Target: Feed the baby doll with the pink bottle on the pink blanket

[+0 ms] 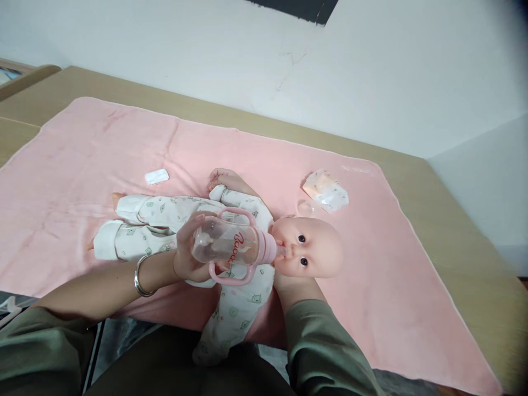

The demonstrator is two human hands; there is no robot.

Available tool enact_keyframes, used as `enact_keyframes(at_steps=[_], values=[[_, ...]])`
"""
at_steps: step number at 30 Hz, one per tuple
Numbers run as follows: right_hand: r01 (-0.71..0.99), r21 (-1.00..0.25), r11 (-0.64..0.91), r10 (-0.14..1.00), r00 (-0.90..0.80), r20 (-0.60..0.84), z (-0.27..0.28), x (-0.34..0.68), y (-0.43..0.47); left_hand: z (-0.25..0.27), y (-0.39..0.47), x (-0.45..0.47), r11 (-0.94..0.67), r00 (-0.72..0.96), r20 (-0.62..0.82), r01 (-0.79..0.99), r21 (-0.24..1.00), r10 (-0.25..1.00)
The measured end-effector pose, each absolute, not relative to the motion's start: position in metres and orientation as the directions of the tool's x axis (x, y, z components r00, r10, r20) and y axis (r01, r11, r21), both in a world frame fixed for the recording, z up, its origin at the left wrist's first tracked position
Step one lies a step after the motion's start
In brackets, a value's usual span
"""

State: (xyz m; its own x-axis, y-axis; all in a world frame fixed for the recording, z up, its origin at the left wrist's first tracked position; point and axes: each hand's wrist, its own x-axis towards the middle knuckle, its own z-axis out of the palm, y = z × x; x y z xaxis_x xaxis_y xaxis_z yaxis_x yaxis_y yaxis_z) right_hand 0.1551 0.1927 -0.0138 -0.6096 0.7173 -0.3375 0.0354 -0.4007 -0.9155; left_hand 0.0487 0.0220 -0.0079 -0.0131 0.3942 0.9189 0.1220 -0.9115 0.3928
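A baby doll (247,294) in a white printed sleepsuit lies on its back, its bald head to the right. My left hand (192,247), with a silver bangle at the wrist, is wrapped round the base of a clear baby bottle (225,239) with pink handles and a pink collar. The bottle's teat touches the doll's mouth. Behind the doll's neck passes my right arm, and my right hand (223,179) comes out on the far side, its fingers curled at the doll's sleeve. Part of that forearm is hidden under the doll.
A pink blanket (358,319) covers much of the wooden table (466,258). On it lie a small folded white item (157,176), a crumpled clear plastic packet (325,191) and what looks like a clear bottle cap (307,207). A white wall (206,60) stands behind.
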Motion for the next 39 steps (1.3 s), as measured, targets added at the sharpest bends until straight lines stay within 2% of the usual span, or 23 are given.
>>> enact_keyframes(at_steps=[8,20,30,39], values=[[0.024,-0.967,-0.253,0.755,-0.62,-0.213,-0.014,0.161,0.186,-0.004,0.023,0.049,-0.927,-0.005,0.931,0.093,0.363,0.364],[0.066,-0.973,-0.223,0.738,-0.641,-0.213,-0.007,0.161,0.181,-0.005,0.022,0.048,-0.897,-0.003,0.907,0.143,0.418,0.422],[0.04,-0.984,-0.174,0.725,-0.671,-0.156,0.014,0.17,0.162,-0.006,0.021,0.048,-0.912,-0.012,0.915,0.073,0.404,0.404],[0.024,-0.987,-0.158,0.709,-0.693,-0.13,0.026,0.177,0.151,-0.007,0.018,0.049,-0.902,0.012,0.905,0.082,0.423,0.425]])
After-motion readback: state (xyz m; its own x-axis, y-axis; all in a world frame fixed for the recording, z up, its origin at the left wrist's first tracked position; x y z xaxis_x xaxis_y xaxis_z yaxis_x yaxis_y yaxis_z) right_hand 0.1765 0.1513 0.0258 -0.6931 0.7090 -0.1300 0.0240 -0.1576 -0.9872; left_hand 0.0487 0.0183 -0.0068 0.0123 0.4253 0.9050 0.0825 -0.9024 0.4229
